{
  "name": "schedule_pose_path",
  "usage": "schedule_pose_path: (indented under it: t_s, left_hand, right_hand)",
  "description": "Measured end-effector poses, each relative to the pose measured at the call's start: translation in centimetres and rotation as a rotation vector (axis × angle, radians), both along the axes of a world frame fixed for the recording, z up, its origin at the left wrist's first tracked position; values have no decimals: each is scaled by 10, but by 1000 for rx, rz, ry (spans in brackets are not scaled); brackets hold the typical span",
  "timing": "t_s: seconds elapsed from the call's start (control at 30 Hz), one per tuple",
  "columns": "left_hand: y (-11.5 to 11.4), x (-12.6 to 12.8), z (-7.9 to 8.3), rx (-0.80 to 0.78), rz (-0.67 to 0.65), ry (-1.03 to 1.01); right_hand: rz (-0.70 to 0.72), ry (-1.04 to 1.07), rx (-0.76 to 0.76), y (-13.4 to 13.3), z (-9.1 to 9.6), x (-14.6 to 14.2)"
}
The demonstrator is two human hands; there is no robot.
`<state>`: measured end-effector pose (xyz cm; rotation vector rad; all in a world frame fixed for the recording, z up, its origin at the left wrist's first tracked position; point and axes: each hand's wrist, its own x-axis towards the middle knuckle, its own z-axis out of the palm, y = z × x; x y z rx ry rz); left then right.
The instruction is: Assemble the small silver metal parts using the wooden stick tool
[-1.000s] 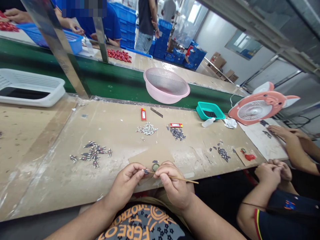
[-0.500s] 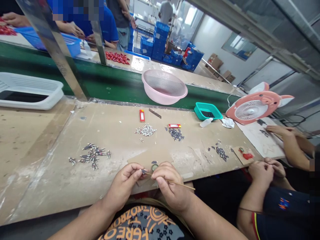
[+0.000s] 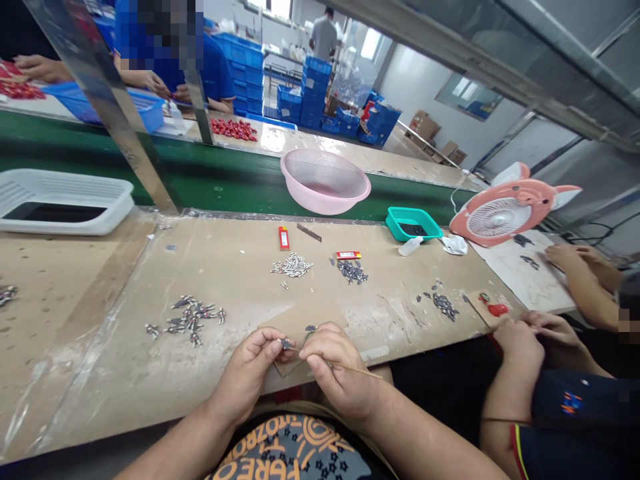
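My left hand point(image 3: 253, 367) pinches a small dark grey piece point(image 3: 286, 343) between thumb and fingertips, at the table's front edge. In my right hand point(image 3: 340, 370) is a thin wooden stick point(image 3: 361, 371), its tip touching or almost touching that piece. Another small dark piece point(image 3: 311, 329) lies just beyond my right fingers, on a cardboard sheet point(image 3: 295, 319). Farther off are a pile of small whitish parts point(image 3: 294, 265) and a pile of dark grey pieces point(image 3: 352, 271). Left of my hands lies a heap of dark-and-white assembled pieces point(image 3: 193, 319).
Two red boxes point(image 3: 283, 238) and a metal blade point(image 3: 309, 233) lie beyond the piles. A pink basket point(image 3: 325, 203) stands on the green belt point(image 3: 240, 190). At right are a green tray point(image 3: 414, 233), a pig-shaped fan point(image 3: 505, 210) and co-workers' hands point(image 3: 520, 343).
The whole view has shifted slightly. Both hands hold the same things in nearly the same place. The round cap near my right fingers is now mostly hidden. A standing person behind has left view.
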<state>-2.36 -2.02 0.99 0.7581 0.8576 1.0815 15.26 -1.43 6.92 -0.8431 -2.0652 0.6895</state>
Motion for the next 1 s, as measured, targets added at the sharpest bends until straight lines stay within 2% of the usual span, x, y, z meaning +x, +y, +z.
schedule_pose_path:
  t_s: [0.83,1.0]
  left_hand:
    - [3,-3,2,-79,-4,-161]
    - [4,-2,4,-73,2,-148]
  right_hand:
    - [24,-56,-34,9,11,-10]
    - [-19,-57,-31,10,7,-2]
